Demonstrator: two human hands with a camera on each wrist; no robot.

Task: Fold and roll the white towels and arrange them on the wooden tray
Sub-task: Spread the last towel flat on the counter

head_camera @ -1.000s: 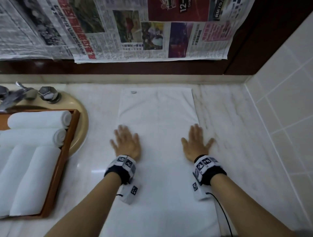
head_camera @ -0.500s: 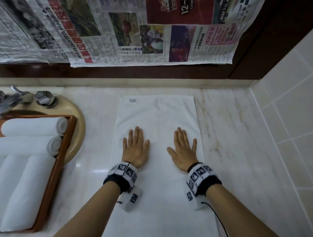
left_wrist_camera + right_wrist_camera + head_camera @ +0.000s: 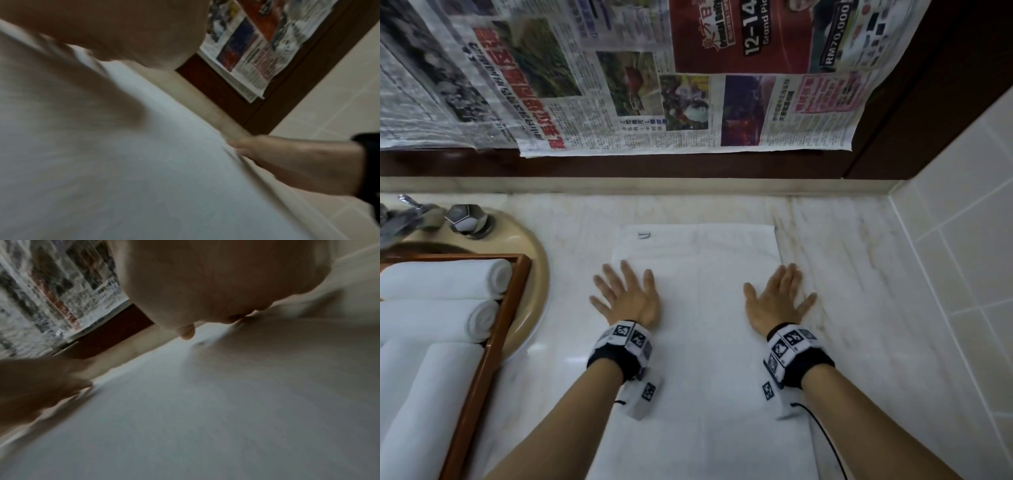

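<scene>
Both wrist views are smeared with blur, the wooden tray point(image 3: 493, 346) and its rolled towels point(image 3: 431, 404) run off the head view's left edge, and the towel's small tag point(image 3: 644, 234) is unreadable.

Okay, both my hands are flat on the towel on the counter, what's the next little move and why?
Probably start rolling from the near end. The towel already lies flat in a long strip, left hand and right hand spread at its edges, and the wooden tray holds rolled ones.
</scene>
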